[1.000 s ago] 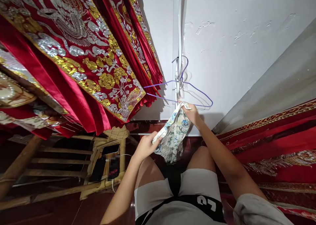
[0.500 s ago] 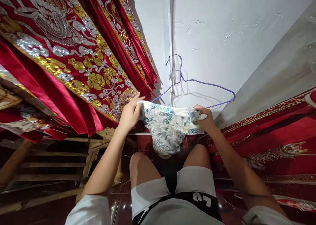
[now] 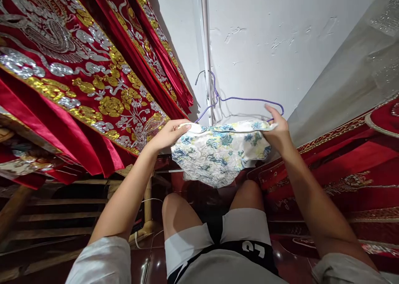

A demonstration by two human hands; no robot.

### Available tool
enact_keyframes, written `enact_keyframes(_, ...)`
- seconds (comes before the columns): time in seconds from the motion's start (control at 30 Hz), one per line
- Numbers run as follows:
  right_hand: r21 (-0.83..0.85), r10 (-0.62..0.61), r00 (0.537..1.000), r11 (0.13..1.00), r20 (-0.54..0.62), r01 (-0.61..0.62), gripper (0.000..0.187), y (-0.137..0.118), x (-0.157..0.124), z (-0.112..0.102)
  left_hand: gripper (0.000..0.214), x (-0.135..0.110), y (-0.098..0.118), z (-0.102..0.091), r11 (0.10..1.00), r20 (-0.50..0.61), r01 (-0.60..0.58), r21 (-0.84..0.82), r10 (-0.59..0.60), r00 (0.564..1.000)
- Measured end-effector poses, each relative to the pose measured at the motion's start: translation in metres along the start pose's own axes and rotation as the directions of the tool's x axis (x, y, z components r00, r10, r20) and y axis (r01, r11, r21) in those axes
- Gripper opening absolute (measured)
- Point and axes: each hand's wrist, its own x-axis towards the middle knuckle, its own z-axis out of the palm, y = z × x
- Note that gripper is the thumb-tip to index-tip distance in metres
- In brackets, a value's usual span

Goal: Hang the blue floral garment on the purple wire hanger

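A white garment with blue, green and yellow flowers (image 3: 218,151) is stretched between my two hands above my knees. What kind of garment it is I cannot tell. My left hand (image 3: 171,134) is closed on its upper left corner, thumb lying on top. At the upper right corner my right hand (image 3: 279,130) grips the cloth, with one finger raised beside the hanger's end. Just behind the garment is a purple wire hanger (image 3: 249,99). Its lower part is hidden by the cloth, and its hook points up and left against the white wall.
Red cloths with gold and silver embroidery (image 3: 112,105) hang at the left. A bamboo bench (image 3: 62,217) stands below them. Beaded red fabric (image 3: 339,167) and sheer pale fabric (image 3: 349,72) are at the right. Ahead is a white wall (image 3: 258,47) with a vertical strip.
The garment has been pulled wider and flatter, and its hanging part bunches less. My right hand has moved right and up, toward the hanger's end. The view has shifted slightly.
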Motion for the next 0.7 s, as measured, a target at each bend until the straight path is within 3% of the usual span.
enact_keyframes(0.1,-0.132,-0.026,0.997,0.991,-0.073,0.016,0.059,-0.01,0.013,-0.007,0.048,0.0,-0.001,0.003,0.997,-0.015,0.023,-0.07,-0.024,1.0)
enact_keyframes(0.2,-0.142,-0.016,0.991,0.99,-0.132,-0.003,0.06,-0.02,0.008,-0.008,0.047,0.0,-0.008,0.006,0.992,-0.028,0.043,-0.12,-0.047,0.999)
enact_keyframes(0.33,-0.098,0.014,0.994,0.995,-0.104,-0.024,0.073,-0.019,-0.001,-0.009,0.045,-0.001,-0.012,0.009,0.98,-0.034,0.084,-0.181,-0.091,0.995)
enact_keyframes(0.43,-0.181,0.034,0.998,0.982,-0.052,-0.043,0.083,-0.013,0.004,-0.011,0.042,0.0,-0.011,0.009,0.978,-0.035,0.112,-0.178,-0.12,0.992)
enact_keyframes(0.5,-0.246,0.096,0.995,0.965,0.002,-0.093,0.074,-0.012,0.011,-0.015,0.042,-0.001,-0.011,0.007,0.985,-0.057,0.11,-0.13,-0.118,0.991)
enact_keyframes(0.6,-0.232,0.187,0.975,0.96,0.122,-0.155,0.043,-0.017,0.019,-0.031,0.042,-0.006,-0.013,-0.002,0.997,-0.154,0.044,0.07,-0.032,0.987)
enact_keyframes(0.7,-0.082,0.274,0.889,0.962,0.366,-0.262,0.02,-0.028,0.017,-0.05,0.039,-0.018,-0.015,-0.012,0.923,-0.307,-0.013,0.384,0.141,0.941)
